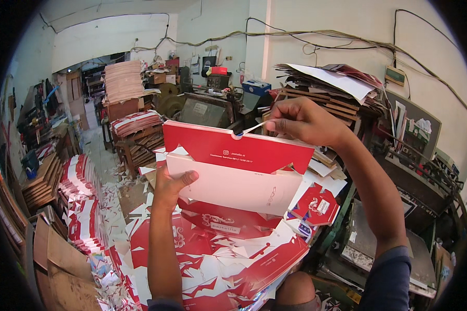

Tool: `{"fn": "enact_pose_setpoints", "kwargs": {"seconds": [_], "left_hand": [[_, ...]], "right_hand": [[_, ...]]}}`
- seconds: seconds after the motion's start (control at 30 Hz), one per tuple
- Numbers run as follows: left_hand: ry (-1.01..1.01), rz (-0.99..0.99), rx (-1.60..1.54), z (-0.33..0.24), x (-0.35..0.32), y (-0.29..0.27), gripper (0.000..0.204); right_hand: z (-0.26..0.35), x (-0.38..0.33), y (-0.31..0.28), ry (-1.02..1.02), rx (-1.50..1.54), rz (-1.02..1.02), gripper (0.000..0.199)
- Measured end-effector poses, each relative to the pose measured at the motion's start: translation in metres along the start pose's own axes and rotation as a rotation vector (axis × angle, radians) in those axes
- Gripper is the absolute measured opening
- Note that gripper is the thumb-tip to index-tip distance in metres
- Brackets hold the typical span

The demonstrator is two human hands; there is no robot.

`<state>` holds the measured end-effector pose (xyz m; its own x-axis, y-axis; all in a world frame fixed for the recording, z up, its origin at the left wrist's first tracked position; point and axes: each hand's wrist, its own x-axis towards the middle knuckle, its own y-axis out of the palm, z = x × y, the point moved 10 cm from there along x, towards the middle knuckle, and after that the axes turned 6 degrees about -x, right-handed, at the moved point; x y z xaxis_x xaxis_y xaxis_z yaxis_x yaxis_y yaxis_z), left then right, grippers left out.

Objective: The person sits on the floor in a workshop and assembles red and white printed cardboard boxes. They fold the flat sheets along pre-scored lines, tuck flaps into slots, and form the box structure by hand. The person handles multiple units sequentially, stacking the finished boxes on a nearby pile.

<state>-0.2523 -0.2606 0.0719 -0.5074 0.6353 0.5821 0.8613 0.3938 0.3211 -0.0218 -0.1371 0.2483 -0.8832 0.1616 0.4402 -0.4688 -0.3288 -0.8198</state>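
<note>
Upright in front of me stands a stack of red and white die-cut card sheets (205,142), its top edge facing up with a small half-round notch. My left hand (170,189) grips the stack's left side, thumb across the front face. At the notch, my right hand (303,122) pinches a thin whitish strip (254,127) between thumb and forefinger; its lower end meets the notch. Beneath the stack lies a heap of red and white card sheets and offcuts (202,269).
Bundles of red and white card (83,223) and wooden boards (44,179) line the left side. A tall pile of brown card (123,80) stands farther back. Loose paper tops a wooden stack (337,85) at right, near dark machinery (420,186). Scraps litter the floor (111,194).
</note>
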Motion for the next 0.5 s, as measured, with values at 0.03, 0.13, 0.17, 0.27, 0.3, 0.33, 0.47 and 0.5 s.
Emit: {"fn": "enact_pose_setpoints", "kwargs": {"seconds": [0.03, 0.13, 0.17, 0.27, 0.3, 0.33, 0.47, 0.5], "left_hand": [[0.007, -0.002, 0.0, -0.001, -0.001, 0.001, 0.046], [0.015, -0.012, 0.005, -0.005, -0.002, 0.003, 0.046], [0.009, -0.019, 0.004, -0.002, -0.002, 0.001, 0.045], [-0.029, -0.003, -0.011, 0.016, 0.006, 0.003, 0.049], [-0.051, 0.007, 0.002, 0.02, 0.007, 0.002, 0.051], [-0.014, -0.028, 0.012, 0.017, 0.006, -0.001, 0.048], [0.158, -0.257, -0.036, 0.012, -0.001, -0.076, 0.049], [0.236, -0.297, -0.076, 0.013, 0.001, -0.075, 0.051]], "right_hand": [[0.004, 0.001, -0.004, -0.018, -0.042, -0.05, 0.027], [0.021, 0.005, -0.031, -0.075, -0.099, -0.243, 0.027], [0.023, 0.006, -0.044, -0.084, -0.112, -0.318, 0.027], [0.048, -0.001, -0.082, -0.016, -0.122, -0.562, 0.026], [0.06, -0.005, -0.085, 0.047, -0.117, -0.641, 0.026], [0.082, 0.007, -0.054, -0.094, 0.006, -0.496, 0.034], [0.181, -0.021, 0.034, -0.551, -0.127, -0.103, 0.072], [0.17, -0.011, 0.028, -0.503, -0.143, -0.182, 0.078]]}}
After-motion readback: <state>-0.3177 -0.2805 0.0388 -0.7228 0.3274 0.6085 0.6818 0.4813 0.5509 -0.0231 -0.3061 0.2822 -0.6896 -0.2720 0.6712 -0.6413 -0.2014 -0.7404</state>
